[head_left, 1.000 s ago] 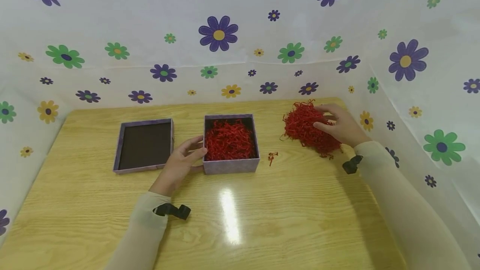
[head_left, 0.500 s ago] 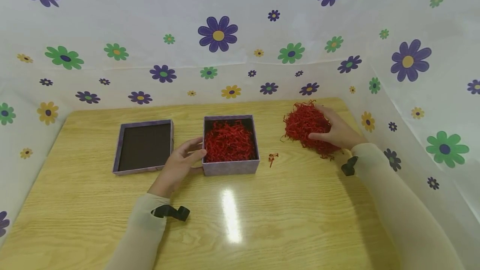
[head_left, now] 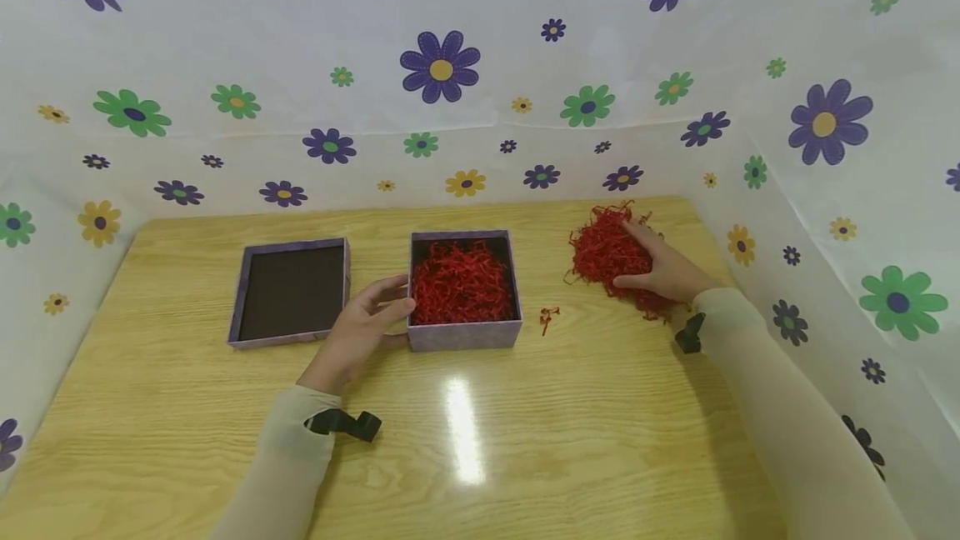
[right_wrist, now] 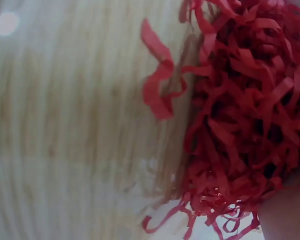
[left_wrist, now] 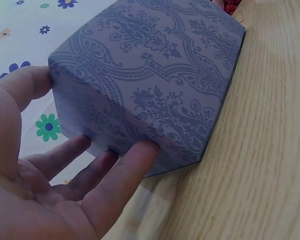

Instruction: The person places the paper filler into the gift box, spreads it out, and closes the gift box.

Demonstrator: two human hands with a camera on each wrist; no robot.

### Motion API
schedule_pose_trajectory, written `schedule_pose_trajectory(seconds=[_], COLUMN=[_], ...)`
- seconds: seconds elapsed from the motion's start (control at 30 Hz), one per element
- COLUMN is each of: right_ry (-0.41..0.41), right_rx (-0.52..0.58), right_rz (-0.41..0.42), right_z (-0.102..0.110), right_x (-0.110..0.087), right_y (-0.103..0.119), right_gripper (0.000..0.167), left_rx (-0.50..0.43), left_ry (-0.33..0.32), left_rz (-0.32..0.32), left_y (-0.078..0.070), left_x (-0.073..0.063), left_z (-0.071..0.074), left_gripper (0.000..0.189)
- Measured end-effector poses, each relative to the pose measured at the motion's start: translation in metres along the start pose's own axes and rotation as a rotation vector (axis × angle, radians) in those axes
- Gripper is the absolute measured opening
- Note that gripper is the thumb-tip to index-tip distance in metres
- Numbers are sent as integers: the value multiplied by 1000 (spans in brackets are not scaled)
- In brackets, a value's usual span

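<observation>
A purple patterned box [head_left: 465, 336] stands on the table with red shredded paper [head_left: 459, 283] inside it. My left hand [head_left: 356, 332] rests against the box's left side, its fingertips touching the wall. In the left wrist view, the fingers [left_wrist: 117, 185] press lightly on the box's patterned face [left_wrist: 150, 65]. At the right, my right hand [head_left: 667, 272] lies on a loose heap of red shredded paper [head_left: 607, 248], thumb and fingers spread apart. Some of its fingers are hidden. The right wrist view shows the heap's shreds [right_wrist: 250, 100] up close.
A shallow box lid [head_left: 292, 294] with a dark inside lies left of the box. A few stray red shreds [head_left: 548, 319] sit between the box and the heap. Flower-printed cloth [head_left: 495, 98] rises behind and beside the wooden table [head_left: 375, 440].
My right hand has shifted left over the heap, its fingers going from bent to spread. The left hand and the box have stayed in place.
</observation>
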State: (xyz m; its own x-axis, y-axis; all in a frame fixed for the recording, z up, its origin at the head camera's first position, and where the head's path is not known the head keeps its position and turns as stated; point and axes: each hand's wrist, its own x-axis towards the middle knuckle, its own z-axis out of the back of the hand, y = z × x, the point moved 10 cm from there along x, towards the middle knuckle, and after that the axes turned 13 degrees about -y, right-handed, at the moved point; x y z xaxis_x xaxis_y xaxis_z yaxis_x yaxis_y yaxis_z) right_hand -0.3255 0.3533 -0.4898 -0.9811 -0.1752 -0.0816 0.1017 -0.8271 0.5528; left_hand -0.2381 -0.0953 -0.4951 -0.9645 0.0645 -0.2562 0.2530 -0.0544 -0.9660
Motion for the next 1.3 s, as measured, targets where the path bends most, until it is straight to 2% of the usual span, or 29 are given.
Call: schedule_pose_trajectory(seconds=[0.17,0.53,0.7,0.83,1.03,1.17,1.3], right_ry=[-13,-149,-166,-144,-105,-58,-3], right_rx=[1,20,27,2,-23,-54,-70], right_rz=[7,12,6,34,112,182,208], right_z=[3,19,23,22,17,8,-3], right_x=[-4,-8,-11,-14,-21,-23,-24], right_y=[-1,-4,-4,1,18,36,40], right_gripper=[99,73,66,67,80,87,93], left_rx=[-1,-17,-16,-18,-21,-23,-28], left_ry=[3,7,5,0,-2,-3,-4], left_rz=[-10,-7,-2,-1,2,5,5], left_y=[1,3,4,4,5,6,6], left_x=[0,2,2,3,3,3,2], left_z=[-1,-3,-3,-2,-2,-1,-1], left_gripper=[65,66,67,66,65,65,65])
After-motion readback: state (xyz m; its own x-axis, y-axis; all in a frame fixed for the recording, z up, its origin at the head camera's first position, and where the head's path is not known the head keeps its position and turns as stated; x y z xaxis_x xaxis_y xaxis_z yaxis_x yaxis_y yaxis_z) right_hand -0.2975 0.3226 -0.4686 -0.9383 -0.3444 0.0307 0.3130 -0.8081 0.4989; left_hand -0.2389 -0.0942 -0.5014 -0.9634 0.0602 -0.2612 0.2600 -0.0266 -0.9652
